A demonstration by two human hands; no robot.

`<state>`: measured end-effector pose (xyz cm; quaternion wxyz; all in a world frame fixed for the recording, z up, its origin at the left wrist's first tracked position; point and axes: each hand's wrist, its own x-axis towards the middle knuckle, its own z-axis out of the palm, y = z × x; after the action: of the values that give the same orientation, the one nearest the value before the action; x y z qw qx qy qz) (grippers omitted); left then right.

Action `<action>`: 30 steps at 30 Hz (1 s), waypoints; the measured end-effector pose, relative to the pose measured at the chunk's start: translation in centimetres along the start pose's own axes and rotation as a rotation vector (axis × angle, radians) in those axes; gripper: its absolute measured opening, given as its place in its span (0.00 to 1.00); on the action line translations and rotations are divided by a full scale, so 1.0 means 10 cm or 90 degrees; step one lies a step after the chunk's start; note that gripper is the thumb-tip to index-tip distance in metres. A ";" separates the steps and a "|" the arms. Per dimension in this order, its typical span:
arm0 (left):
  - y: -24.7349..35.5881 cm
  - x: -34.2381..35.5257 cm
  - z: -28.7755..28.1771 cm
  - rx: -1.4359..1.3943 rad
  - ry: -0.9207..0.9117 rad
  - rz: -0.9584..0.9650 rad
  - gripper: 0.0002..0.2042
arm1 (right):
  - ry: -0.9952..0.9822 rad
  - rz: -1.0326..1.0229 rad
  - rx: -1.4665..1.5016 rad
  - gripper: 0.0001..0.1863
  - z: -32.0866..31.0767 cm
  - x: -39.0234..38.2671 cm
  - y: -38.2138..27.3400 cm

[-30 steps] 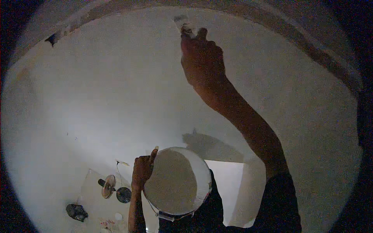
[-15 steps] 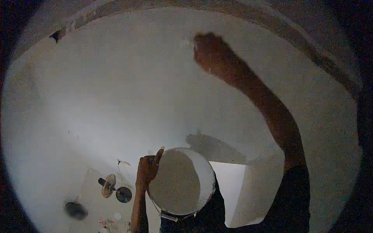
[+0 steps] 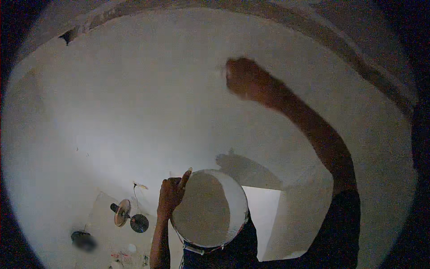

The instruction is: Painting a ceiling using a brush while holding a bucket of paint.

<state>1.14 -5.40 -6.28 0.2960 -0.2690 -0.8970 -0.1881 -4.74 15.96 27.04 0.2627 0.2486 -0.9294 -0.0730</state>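
Observation:
My left hand (image 3: 171,196) grips the rim of a round white bucket (image 3: 242,200) filled with pale paint and holds it close to my chest at the lower middle. My right hand (image 3: 244,79) is raised high against the white wall (image 3: 134,103), closed into a fist and blurred by motion. The paintbrush seen in it earlier is only a faint smear at the knuckles now. My right arm stretches from the lower right up to that hand. The bucket's shadow falls on the wall just above it.
A dark band (image 3: 358,58) runs along the top of the wall, with a small dark gap (image 3: 67,36) at upper left. A bright opening (image 3: 262,210) beside a white block (image 3: 300,215) sits right of the bucket. Two round discs (image 3: 130,217) and a dark blurred object (image 3: 83,240) lie at lower left.
My right hand has swept down and to the right along the wall from near the top band. The brush tip is no longer plain to see. The bucket stays where it was.

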 end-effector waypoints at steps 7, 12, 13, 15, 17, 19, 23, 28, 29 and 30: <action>-0.10 -0.08 0.16 0.046 0.003 0.003 0.33 | 0.344 0.000 -0.158 0.09 -0.24 0.21 0.08; -0.08 -0.07 0.12 -0.022 -0.020 -0.031 0.33 | 0.108 -0.010 -0.127 0.09 0.15 -0.10 -0.12; -0.08 -0.08 0.13 -0.020 -0.002 -0.019 0.33 | 0.000 0.009 -0.060 0.09 0.06 -0.16 -0.19; -0.07 -0.08 0.10 -0.015 -0.025 -0.044 0.32 | -0.109 0.023 0.007 0.09 -0.03 -0.14 -0.22; -0.04 -0.03 0.10 -0.013 -0.048 -0.054 0.32 | -0.028 -0.080 -0.041 0.09 -0.17 0.02 -0.03; -0.04 -0.03 0.10 -0.030 -0.058 -0.060 0.33 | 0.187 -0.060 -0.123 0.09 -0.29 0.31 0.13; -0.08 -0.06 0.18 -0.016 -0.071 -0.070 0.33 | 0.400 -0.091 -0.187 0.10 -0.36 0.46 0.07; -0.05 -0.03 0.13 -0.019 -0.050 -0.059 0.32 | 0.048 -0.055 -0.136 0.10 0.27 0.10 -0.18; -0.07 -0.05 0.14 -0.018 -0.050 -0.064 0.32 | -0.036 -0.036 -0.058 0.10 0.21 0.06 -0.26; -0.10 -0.07 0.15 -0.025 -0.038 -0.062 0.32 | -0.121 -0.017 0.020 0.10 0.15 0.06 -0.32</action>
<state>0.42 -5.70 -8.05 0.2541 -0.2360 -0.9137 -0.2117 -4.67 12.92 25.18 0.1686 0.2573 -0.9477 -0.0852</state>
